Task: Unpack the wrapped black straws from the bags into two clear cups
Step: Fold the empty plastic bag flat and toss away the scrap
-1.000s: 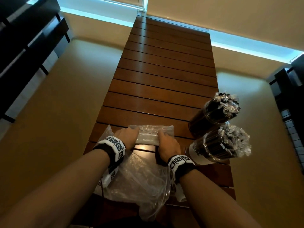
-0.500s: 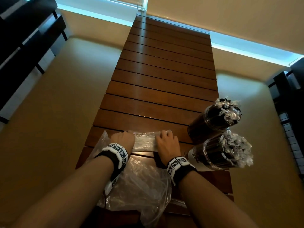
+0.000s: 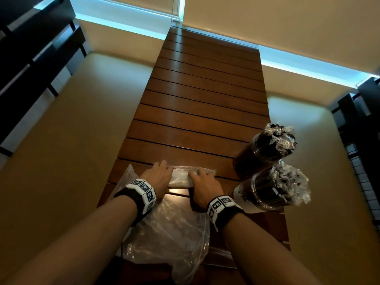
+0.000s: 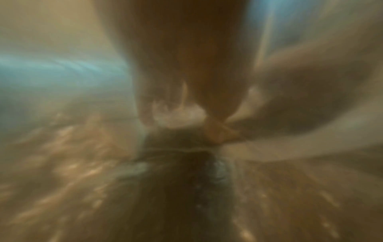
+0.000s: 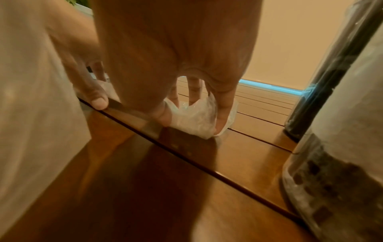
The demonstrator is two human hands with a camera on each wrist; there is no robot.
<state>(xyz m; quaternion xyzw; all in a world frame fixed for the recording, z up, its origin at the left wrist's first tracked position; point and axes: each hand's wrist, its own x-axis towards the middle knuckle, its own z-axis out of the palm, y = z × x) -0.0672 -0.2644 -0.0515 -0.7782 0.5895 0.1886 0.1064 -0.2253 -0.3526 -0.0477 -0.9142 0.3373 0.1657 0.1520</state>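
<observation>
Two clear cups stand at the table's right edge, the far cup (image 3: 261,155) and the near cup (image 3: 267,194), each packed with wrapped black straws (image 3: 292,184) whose crinkled wrapper tips stick out on top. An empty clear plastic bag (image 3: 170,229) lies in front of me, its far end rolled into a tight wad (image 3: 181,178). My left hand (image 3: 158,177) and right hand (image 3: 203,185) grip the roll's two ends. In the right wrist view thumb and fingers (image 5: 222,114) curl round the wad (image 5: 196,126). The left wrist view is blurred; the wad (image 4: 178,117) shows pale there.
The slatted wooden table (image 3: 201,112) runs away from me, bare beyond the roll. Beige floor lies on both sides. Dark furniture (image 3: 30,58) stands at the far left and a dark rack (image 3: 362,128) at the right. The near cup (image 5: 335,180) is close beside my right wrist.
Both hands kept rolling the bag's far end; the roll is now narrower and tighter. The cups have not moved.
</observation>
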